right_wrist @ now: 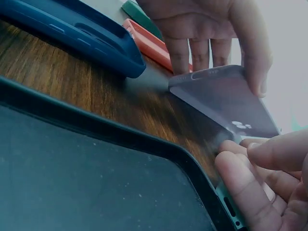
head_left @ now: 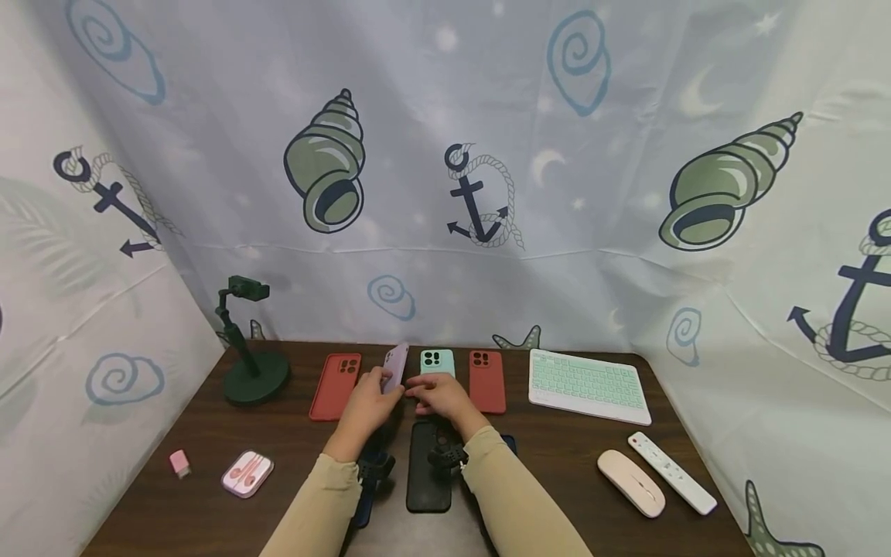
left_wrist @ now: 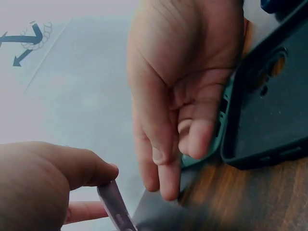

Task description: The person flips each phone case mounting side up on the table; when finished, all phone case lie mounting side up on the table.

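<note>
Just below the centre of the head view, the left hand pinches a lavender phone case between thumb and fingers, tilted up off the desk. The right hand, fingers loosely bent around nothing visible, hovers just right of it, partly covering a mint case. Nearer the frame's bottom edge lies a black case; a white keyboard sits right of centre.

Lavender case smooth plastic; table wood-grained.
</note>
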A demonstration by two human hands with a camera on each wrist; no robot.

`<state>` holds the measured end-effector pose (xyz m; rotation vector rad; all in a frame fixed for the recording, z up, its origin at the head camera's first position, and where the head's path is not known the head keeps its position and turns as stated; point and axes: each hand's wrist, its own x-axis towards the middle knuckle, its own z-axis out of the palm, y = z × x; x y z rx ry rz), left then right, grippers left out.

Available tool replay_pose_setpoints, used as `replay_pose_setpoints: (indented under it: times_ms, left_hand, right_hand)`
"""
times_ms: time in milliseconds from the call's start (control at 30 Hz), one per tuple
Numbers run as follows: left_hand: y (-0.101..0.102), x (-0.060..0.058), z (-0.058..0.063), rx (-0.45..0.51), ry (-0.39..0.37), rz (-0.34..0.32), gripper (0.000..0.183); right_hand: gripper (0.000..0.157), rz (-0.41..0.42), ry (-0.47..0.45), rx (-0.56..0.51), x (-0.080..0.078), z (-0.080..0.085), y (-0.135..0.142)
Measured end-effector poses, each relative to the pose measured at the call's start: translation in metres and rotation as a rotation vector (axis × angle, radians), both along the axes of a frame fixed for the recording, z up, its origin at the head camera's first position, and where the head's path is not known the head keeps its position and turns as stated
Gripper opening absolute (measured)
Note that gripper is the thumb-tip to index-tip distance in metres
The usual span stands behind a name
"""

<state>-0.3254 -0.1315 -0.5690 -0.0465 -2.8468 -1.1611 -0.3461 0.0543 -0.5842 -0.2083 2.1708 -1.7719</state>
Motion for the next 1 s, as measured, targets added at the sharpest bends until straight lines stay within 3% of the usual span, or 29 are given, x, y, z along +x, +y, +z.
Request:
replay_pose_setpoints:
  times_ms: [367,700,1000]
  left_hand:
    - [-0.004,0.006,0.016,0.122,-0.026,0.003,0.041]
    - [-0.009,0.005,0.024,0.113,-0.006,0.045,0.037]
    - [-0.013,0.006,0.026,0.213,-0.062,0.056,0.039]
  right_hand:
    - [0.032,0.019,0.012,0.013,0.002,0.000,0.000]
    - [0.032,0.018,0.015,0.004,0.002,0.000,-0.001]
    - [0.030,0.005,0.008,0.010,0.001,-0.001,-0.003]
